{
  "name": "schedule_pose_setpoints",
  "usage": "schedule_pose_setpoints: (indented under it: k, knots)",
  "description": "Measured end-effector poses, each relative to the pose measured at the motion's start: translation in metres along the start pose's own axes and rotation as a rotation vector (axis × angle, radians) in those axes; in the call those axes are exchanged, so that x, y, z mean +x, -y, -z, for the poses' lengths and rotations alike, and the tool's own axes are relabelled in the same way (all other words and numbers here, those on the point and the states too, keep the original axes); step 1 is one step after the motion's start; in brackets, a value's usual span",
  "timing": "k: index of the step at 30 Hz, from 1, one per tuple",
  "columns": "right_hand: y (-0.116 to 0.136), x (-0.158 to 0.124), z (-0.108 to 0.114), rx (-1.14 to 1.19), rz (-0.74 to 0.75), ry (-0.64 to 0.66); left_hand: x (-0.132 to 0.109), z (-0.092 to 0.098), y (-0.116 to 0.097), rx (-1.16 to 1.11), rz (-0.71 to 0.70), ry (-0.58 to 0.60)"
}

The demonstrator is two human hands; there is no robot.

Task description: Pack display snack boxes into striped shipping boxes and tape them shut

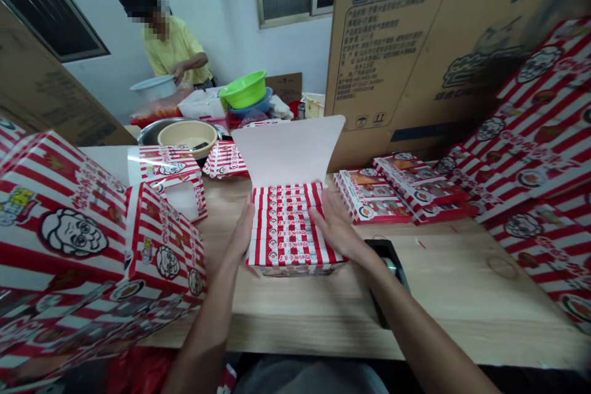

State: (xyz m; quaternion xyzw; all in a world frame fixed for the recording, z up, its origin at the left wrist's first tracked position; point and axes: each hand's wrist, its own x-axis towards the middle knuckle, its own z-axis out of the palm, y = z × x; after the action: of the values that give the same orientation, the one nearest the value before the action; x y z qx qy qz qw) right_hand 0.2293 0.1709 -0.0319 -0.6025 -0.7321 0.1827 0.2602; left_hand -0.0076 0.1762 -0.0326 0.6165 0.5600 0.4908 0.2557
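Note:
A row of several slim red-and-white striped snack boxes [290, 228] stands packed together on the wooden table in front of me. Behind it rises a white cardboard flap [290, 148], tilted back. My left hand [242, 228] lies along the row's left side with its fingers stretched forward. On the right side rests my right hand [339, 228], its thumb reaching over the top edge. Both palms press the row between them. The fingertips on the outer sides are partly hidden.
Large striped cartons [74, 221] stack up at the left, and more striped packaging [530, 197] stands at the right. Flat snack boxes [373, 197] lie right of the row. A black tray [388, 277] sits by my right forearm. Another person [175, 49] holds a basin behind.

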Motion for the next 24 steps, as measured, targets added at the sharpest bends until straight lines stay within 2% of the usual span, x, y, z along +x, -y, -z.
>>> schedule_pose_setpoints:
  k: [4,7,9,11,13,16,17,18,21,24]
  knots:
    - [0.015,-0.014,-0.011,-0.215,0.035,0.087,-0.016,-0.011,-0.003,0.043,0.073,0.199]
    - [0.017,-0.040,-0.002,-0.207,0.074,0.106,-0.039,-0.004,-0.009,0.251,0.060,0.340]
    - [0.013,-0.058,0.006,-0.124,0.061,0.129,-0.055,0.002,-0.013,0.376,0.017,0.387]
    - [0.006,-0.072,0.012,0.005,0.011,0.111,-0.065,0.005,-0.015,0.440,-0.013,0.359]
    - [-0.001,-0.081,0.013,0.129,-0.023,0.061,-0.066,0.004,-0.015,0.415,-0.012,0.254]
    - [-0.006,-0.086,0.009,0.203,-0.042,0.010,-0.050,-0.005,-0.012,0.227,0.028,0.039]
    - [-0.007,-0.086,0.007,0.206,-0.046,0.003,-0.043,-0.010,-0.010,0.134,0.032,0.002]
    - [-0.006,-0.085,0.006,0.208,-0.052,-0.001,-0.036,-0.014,-0.009,0.028,0.031,-0.006]
    - [-0.004,-0.085,0.004,0.239,-0.059,-0.020,-0.020,-0.021,-0.007,-0.276,0.080,0.066]
    - [-0.005,-0.088,0.002,0.320,-0.079,-0.077,-0.019,-0.018,-0.006,-0.381,0.185,0.103]
